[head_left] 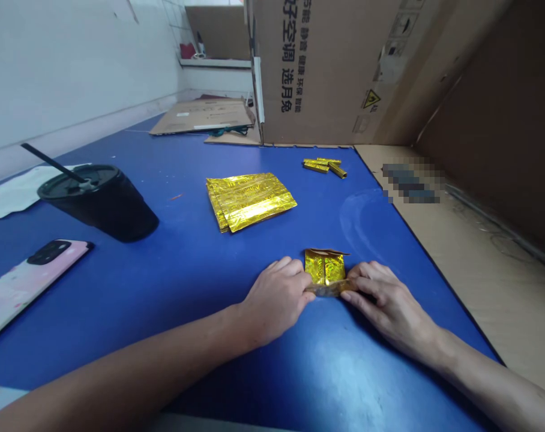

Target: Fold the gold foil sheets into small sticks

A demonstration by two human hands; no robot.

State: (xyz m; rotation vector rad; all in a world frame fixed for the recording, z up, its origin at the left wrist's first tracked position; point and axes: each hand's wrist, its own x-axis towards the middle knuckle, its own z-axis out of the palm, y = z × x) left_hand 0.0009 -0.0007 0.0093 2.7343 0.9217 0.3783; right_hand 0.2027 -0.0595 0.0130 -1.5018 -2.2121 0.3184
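A small piece of folded gold foil paper (325,269) lies on the blue table in front of me, its near edge turned up to show a brownish underside. My left hand (279,297) pinches the left end of that near fold, fingers curled. At the right end of the same fold, my right hand (383,297) grips with thumb and fingers. The paper's far edge also stands slightly raised. Beyond my hands lies a stack of flat gold foil paper sheets (254,198). Farther right sit several narrow folded gold strips (324,165).
To the left stand a black tumbler (105,204) with a straw and a pink-and-white phone (33,279). A large cardboard box (322,72) rises at the back, with flattened cardboard (203,115) beside it. Brown cardboard (439,252) borders the blue table (200,264) on the right.
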